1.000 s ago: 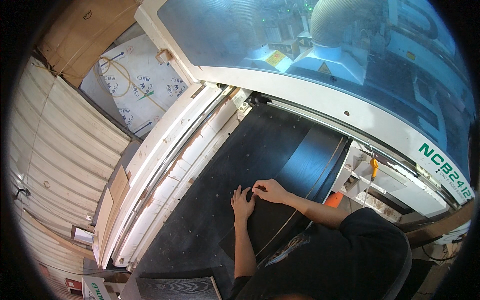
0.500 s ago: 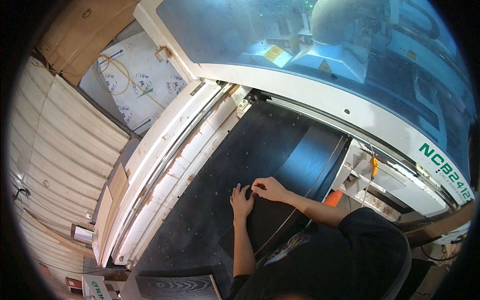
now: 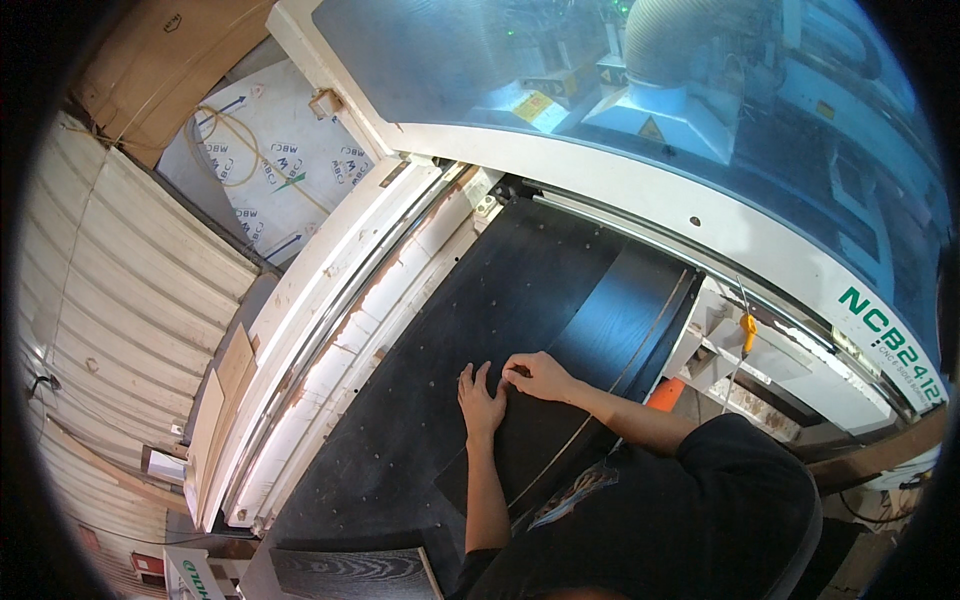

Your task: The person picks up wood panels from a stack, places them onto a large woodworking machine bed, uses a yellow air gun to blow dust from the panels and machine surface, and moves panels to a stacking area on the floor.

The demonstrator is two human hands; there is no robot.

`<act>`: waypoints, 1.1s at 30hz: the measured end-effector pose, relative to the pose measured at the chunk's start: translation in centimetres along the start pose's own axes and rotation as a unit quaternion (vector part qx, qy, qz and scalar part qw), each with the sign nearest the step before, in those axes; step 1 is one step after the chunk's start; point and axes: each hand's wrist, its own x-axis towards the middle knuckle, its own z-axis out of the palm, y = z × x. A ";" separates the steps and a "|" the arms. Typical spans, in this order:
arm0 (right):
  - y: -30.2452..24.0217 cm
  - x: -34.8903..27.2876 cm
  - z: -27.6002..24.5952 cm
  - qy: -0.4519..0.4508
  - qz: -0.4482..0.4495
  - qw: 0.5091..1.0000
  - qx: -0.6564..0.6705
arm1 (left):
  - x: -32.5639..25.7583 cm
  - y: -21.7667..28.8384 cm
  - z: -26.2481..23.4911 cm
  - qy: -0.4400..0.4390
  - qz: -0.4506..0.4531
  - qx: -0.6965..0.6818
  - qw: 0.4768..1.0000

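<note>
A long dark wood-grain panel (image 3: 610, 330) lies on the black dotted machine bed (image 3: 420, 400). My left hand (image 3: 480, 398) rests flat with fingers spread at the panel's left edge, partly on the bed. My right hand (image 3: 537, 375) sits just to its right, fingers pinched together on the panel's edge near the left hand's fingertips. Whether something small is held in the pinch cannot be made out.
A large machine hood (image 3: 660, 150) with a blue window curves across the top right. White rails (image 3: 330, 330) run along the bed's left side. Corrugated wall (image 3: 110, 330) stands left, cardboard (image 3: 150, 60) top left. Another dark board (image 3: 350, 572) lies at the bottom. An orange object (image 3: 665, 392) shows right of the panel.
Both hands have stayed at the same spot on the panel's edge. The right hand's fingers shifted slightly toward the left hand.
</note>
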 end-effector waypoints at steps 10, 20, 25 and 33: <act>0.2 0.1 0.1 -0.012 0.014 1.000 0.000 | -0.1 0.6 -0.4 -0.018 -0.017 0.004 1.000; 0.0 0.0 0.0 -0.006 0.021 1.000 0.005 | 0.1 0.1 -0.1 -0.024 -0.016 -0.001 1.000; 0.0 0.0 0.0 -0.015 0.016 1.000 -0.006 | 0.0 0.1 -0.1 -0.018 -0.013 0.012 1.000; 0.0 0.1 0.0 -0.010 0.002 1.000 -0.006 | -0.1 0.7 -0.3 -0.004 -0.020 0.005 1.000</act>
